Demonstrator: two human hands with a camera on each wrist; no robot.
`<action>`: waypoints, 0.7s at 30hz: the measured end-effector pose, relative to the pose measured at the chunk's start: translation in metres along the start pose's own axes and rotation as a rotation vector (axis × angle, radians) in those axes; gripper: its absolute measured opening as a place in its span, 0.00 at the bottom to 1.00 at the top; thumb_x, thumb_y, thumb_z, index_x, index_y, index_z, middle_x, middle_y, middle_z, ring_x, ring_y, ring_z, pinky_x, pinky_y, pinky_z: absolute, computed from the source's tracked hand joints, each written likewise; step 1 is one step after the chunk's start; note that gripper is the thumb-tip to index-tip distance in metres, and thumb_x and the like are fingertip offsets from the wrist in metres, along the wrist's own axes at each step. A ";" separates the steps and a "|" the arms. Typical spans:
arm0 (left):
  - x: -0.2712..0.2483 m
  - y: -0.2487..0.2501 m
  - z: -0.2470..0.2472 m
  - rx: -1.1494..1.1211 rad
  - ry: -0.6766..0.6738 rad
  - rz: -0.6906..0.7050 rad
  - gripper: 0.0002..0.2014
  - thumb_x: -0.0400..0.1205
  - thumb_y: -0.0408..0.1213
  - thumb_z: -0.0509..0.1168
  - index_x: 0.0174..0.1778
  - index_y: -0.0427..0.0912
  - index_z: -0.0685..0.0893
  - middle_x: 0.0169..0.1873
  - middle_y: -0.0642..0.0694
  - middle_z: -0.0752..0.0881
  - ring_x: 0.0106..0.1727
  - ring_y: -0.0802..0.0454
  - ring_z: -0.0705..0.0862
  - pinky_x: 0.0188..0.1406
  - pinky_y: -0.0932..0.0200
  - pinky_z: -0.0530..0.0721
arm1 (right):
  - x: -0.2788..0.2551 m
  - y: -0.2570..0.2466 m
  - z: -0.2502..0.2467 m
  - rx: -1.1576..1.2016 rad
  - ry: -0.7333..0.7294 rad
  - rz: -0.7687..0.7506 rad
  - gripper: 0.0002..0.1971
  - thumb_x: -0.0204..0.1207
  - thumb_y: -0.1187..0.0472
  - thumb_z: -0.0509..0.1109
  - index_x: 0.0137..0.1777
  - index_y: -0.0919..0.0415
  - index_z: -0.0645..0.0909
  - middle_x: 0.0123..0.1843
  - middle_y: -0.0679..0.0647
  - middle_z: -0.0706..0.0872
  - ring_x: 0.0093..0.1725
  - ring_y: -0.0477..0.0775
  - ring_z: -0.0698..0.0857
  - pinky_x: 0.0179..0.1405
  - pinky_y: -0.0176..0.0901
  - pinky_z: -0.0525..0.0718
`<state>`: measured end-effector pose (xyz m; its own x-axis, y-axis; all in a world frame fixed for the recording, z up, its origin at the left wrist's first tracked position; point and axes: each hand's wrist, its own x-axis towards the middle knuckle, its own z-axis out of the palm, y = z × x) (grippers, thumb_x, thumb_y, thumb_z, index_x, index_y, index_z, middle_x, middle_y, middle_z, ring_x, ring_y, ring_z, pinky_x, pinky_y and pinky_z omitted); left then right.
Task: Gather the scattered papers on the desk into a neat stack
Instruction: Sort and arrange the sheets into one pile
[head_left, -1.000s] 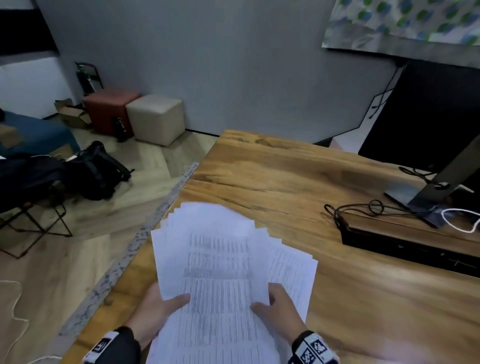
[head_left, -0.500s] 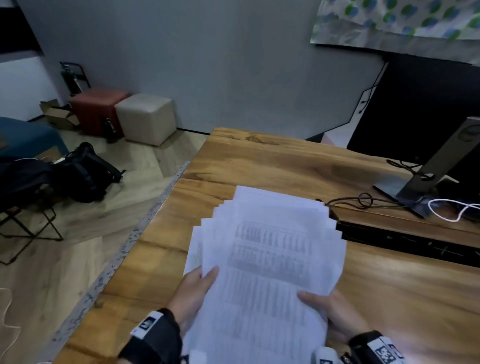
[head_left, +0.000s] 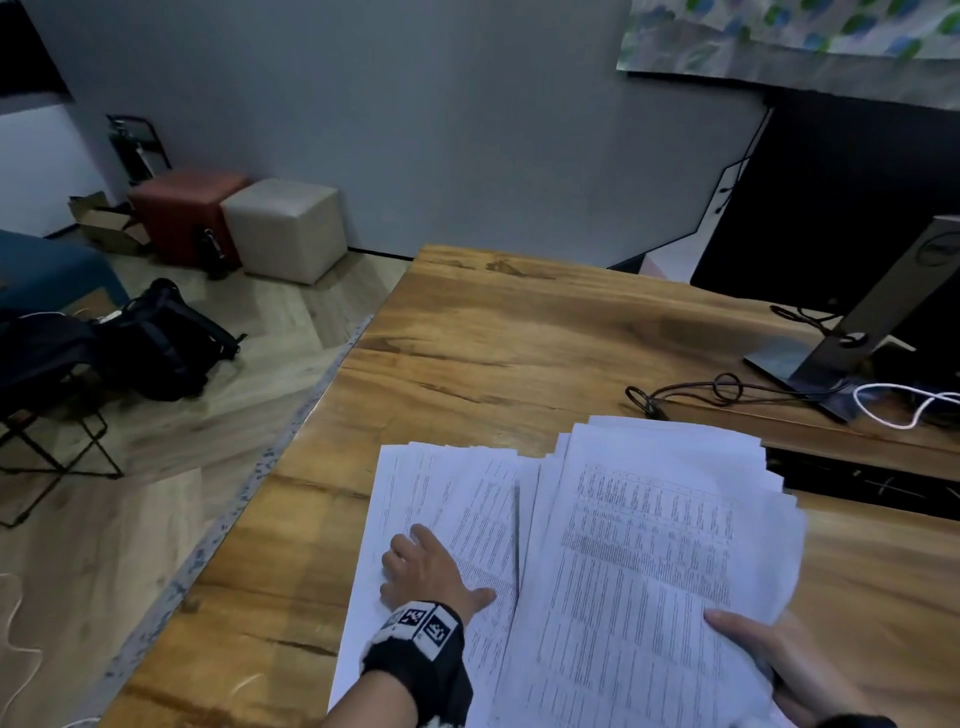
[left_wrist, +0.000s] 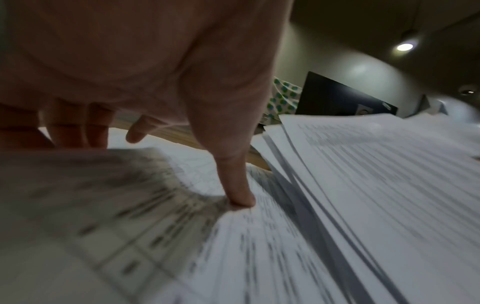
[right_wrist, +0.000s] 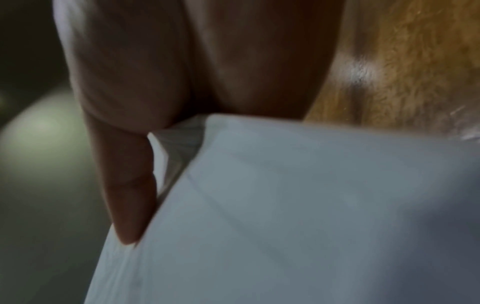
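Observation:
Printed white sheets now form two lots on the wooden desk (head_left: 519, 338). The left pile (head_left: 447, 499) lies flat near the desk's left edge. My left hand (head_left: 421, 566) rests on it with fingers spread and straight; in the left wrist view the thumb (left_wrist: 239, 185) presses on the pile (left_wrist: 233, 257). A fanned right bundle (head_left: 649, 545) overlaps the pile's right side, its edges raised (left_wrist: 389, 174). My right hand (head_left: 769, 654) grips its lower right corner, thumb on top, fingers hidden beneath. In the right wrist view the thumb (right_wrist: 124, 185) lies against the sheets (right_wrist: 285, 205).
A monitor stand (head_left: 883, 312) stands at the back right, with dark cables (head_left: 727, 389) and a white cable (head_left: 909, 405) before it. A black bar (head_left: 857, 483) lies just behind the right bundle. A backpack (head_left: 166, 343) and two cube stools (head_left: 285, 228) are on the floor to the left.
Both hands held one fanned bundle before. Now part of it lies flat under my left hand, and my right hand holds the rest further to the right.

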<state>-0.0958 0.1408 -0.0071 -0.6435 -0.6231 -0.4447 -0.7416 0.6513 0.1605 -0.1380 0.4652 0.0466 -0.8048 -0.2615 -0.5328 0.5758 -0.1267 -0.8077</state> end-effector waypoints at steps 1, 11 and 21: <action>0.003 -0.001 -0.002 -0.005 -0.005 -0.014 0.63 0.61 0.65 0.78 0.83 0.40 0.52 0.74 0.40 0.64 0.75 0.41 0.68 0.66 0.47 0.77 | 0.001 0.002 -0.001 -0.006 0.010 0.007 0.27 0.70 0.80 0.68 0.70 0.66 0.78 0.63 0.70 0.89 0.62 0.74 0.88 0.65 0.78 0.78; 0.020 -0.012 -0.016 -0.235 -0.082 0.045 0.27 0.72 0.43 0.75 0.67 0.44 0.80 0.63 0.45 0.85 0.62 0.43 0.85 0.57 0.52 0.87 | 0.003 0.005 -0.001 -0.009 0.040 0.017 0.25 0.73 0.79 0.69 0.70 0.65 0.79 0.62 0.69 0.89 0.60 0.74 0.89 0.69 0.74 0.77; -0.019 -0.046 -0.153 -0.474 0.079 0.524 0.07 0.77 0.33 0.71 0.37 0.50 0.87 0.32 0.55 0.92 0.36 0.59 0.90 0.34 0.57 0.85 | 0.009 0.006 0.017 0.029 0.056 0.025 0.14 0.79 0.76 0.66 0.63 0.71 0.82 0.56 0.70 0.92 0.49 0.69 0.93 0.35 0.54 0.93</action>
<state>-0.0783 0.0560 0.1291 -0.9367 -0.3205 -0.1410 -0.3213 0.6266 0.7100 -0.1398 0.4462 0.0414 -0.7967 -0.2106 -0.5665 0.5989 -0.1488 -0.7869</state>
